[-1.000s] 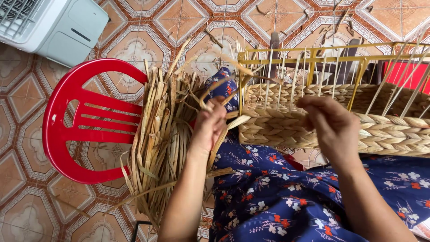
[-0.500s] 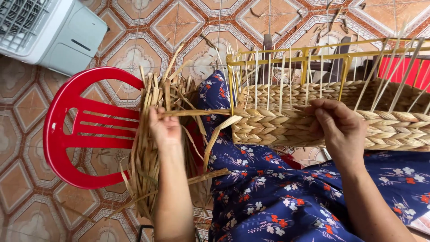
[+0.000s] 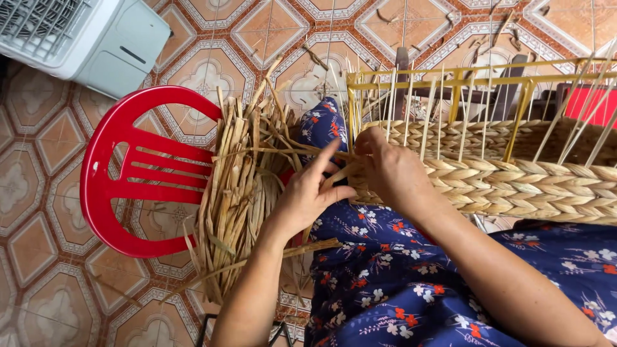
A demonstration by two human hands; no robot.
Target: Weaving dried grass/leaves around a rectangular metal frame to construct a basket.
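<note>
left hand (image 3: 308, 196) and right hand (image 3: 392, 170) pinch a straw strand (image 3: 340, 172) at basket (image 3: 514, 180) corner.

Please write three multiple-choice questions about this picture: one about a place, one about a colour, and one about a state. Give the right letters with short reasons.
1. Where does the bundle of dried straw lie?
A. on the red chair
B. inside the white appliance
C. on top of the yellow frame

2. What colour is the frame that stands above the woven basket?
A. blue
B. yellow
C. black

3. How do the left hand and the right hand stand?
A. both flat on the floor
B. both at the basket's left end, fingers on a strand
C. both empty, in the lap

Answers:
1 A: the straw rests across the red chair.
2 B: its bars are yellow.
3 B: both hands meet at the braided edge.
</note>
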